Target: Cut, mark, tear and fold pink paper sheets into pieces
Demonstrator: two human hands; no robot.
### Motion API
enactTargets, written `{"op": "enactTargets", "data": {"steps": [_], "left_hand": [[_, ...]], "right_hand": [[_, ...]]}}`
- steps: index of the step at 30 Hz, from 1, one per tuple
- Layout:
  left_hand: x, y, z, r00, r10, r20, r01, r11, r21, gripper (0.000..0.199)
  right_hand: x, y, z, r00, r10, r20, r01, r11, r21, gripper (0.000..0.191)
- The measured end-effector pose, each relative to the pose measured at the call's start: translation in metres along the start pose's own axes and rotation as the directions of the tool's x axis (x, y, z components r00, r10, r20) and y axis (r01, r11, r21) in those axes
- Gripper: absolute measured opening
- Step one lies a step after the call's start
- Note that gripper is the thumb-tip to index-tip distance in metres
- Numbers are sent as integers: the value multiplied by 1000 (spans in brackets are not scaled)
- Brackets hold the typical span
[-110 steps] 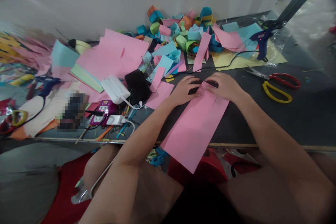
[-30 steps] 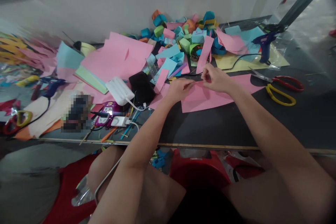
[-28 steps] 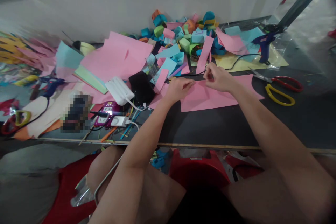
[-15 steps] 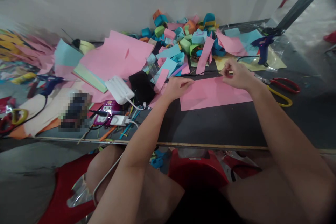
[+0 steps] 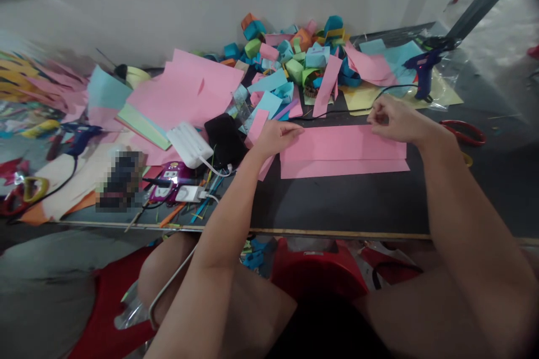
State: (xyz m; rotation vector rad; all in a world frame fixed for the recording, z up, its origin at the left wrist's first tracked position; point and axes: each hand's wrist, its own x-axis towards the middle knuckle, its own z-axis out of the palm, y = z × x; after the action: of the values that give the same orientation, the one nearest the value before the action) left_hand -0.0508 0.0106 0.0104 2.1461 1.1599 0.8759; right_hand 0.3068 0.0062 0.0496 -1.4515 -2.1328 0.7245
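A pink paper sheet (image 5: 342,143) lies on the dark table before me, with a second pink layer (image 5: 345,169) showing along its near edge. Whether this is a fold or a separate sheet I cannot tell. At the far left corner, my left hand (image 5: 275,139) is closed in a pinch on the paper. My right hand (image 5: 398,119) pinches its far edge toward the right, fingers curled. Just beyond the right wrist, scissors with a red handle (image 5: 465,132) are partly hidden by my forearm. A pink strip (image 5: 266,167) lies under the left wrist.
Small coloured paper pieces (image 5: 295,56) are heaped against the wall. A blue glue gun (image 5: 424,74) rests at the back right. On the left are large pink sheets (image 5: 185,87), a white power bank (image 5: 189,145), a black pouch (image 5: 225,139) and a purple device (image 5: 170,174).
A straight line and a lower pink layer now show along the paper's near side. My left hand has shifted slightly left, my right hand slightly right. The right forearm covers more of the scissors.
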Motion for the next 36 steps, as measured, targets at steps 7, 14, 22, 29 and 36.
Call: {"op": "enactTargets", "data": {"steps": [7, 14, 22, 29, 36], "left_hand": [[-1, -7, -12, 998, -49, -32, 49, 999, -10, 22], [-2, -14, -20, 991, -94, -91, 91, 995, -39, 18], [-2, -15, -24, 985, -88, -150, 83, 996, -38, 19], [3, -30, -18, 933, -174, -314, 140, 982, -126, 36], [11, -39, -2, 882, -308, -356, 184, 922, -341, 36]], "right_hand": [[-4, 28, -13, 996, 82, -46, -81, 996, 30, 39], [-11, 14, -20, 949, 254, -188, -193, 936, 293, 26], [-9, 0, -3, 960, 253, -121, -191, 905, 380, 23], [3, 2, 19, 864, 419, -279, -162, 756, 635, 11], [10, 24, 28, 789, 231, -570, -89, 960, 265, 47]]}}
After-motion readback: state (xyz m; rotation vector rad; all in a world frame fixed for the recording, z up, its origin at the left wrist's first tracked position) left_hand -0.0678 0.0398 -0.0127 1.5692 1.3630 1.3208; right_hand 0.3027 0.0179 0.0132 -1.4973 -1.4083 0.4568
